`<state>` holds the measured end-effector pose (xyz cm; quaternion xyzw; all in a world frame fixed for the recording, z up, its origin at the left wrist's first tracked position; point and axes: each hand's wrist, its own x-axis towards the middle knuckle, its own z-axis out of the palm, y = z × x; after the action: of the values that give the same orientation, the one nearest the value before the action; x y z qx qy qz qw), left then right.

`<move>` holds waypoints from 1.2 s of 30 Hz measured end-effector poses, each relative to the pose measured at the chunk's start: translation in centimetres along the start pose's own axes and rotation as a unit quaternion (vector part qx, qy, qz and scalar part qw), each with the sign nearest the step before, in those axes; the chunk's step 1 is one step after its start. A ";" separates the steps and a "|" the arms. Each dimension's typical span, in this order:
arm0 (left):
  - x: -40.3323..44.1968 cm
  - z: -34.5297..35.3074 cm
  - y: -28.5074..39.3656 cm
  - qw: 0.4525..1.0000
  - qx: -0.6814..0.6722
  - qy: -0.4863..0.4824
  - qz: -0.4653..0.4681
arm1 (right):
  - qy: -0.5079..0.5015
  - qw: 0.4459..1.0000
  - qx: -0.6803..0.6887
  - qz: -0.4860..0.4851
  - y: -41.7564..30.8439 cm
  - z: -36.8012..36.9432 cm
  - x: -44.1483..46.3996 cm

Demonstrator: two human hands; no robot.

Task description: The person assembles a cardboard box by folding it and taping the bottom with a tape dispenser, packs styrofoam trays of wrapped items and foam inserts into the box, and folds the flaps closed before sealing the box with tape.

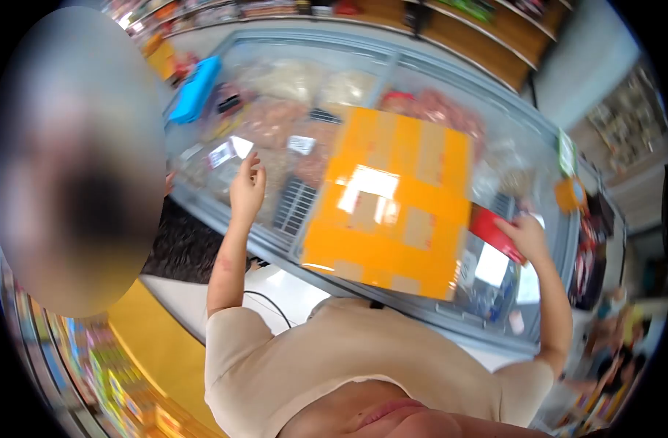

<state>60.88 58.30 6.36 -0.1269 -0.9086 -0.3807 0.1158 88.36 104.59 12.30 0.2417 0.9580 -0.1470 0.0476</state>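
Observation:
A large cardboard box (392, 204) wrapped in orange tape lies on the glass top of a chest freezer (275, 244). To the right of the box, my right hand (527, 237) grips a red object (494, 232), whose exact kind I cannot make out. My left hand (247, 188) is raised left of the box over the freezer, its fingers apart and holding nothing. White labels (302, 144) show near it. Under the glass are bags of pale and pinkish food (272, 120).
A blue case (196, 89) rests at the freezer's back left corner. A person, blurred out, is close on the left. Shelves (472, 44) with goods stand behind, more goods at lower left (115, 372). An orange tape roll (570, 194) is at the right edge.

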 end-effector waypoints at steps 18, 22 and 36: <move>-3.8 -4.9 14.6 0.804 -0.485 -0.319 0.131 | 0.247 0.897 0.158 -0.331 -9.9 -9.2 -5.4; -3.2 -1.0 19.6 0.633 -0.543 -0.535 0.136 | 0.244 0.853 0.108 -0.448 -13.6 -8.9 -6.2; 1.2 2.6 22.0 0.665 -0.493 -0.560 -0.036 | 0.209 0.911 0.125 -0.331 -11.5 -9.1 -3.7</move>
<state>66.50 75.25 19.49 -0.3216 -0.4863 -0.6341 -0.5079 85.90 96.03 24.53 -0.0604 0.9447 -0.2194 -0.2361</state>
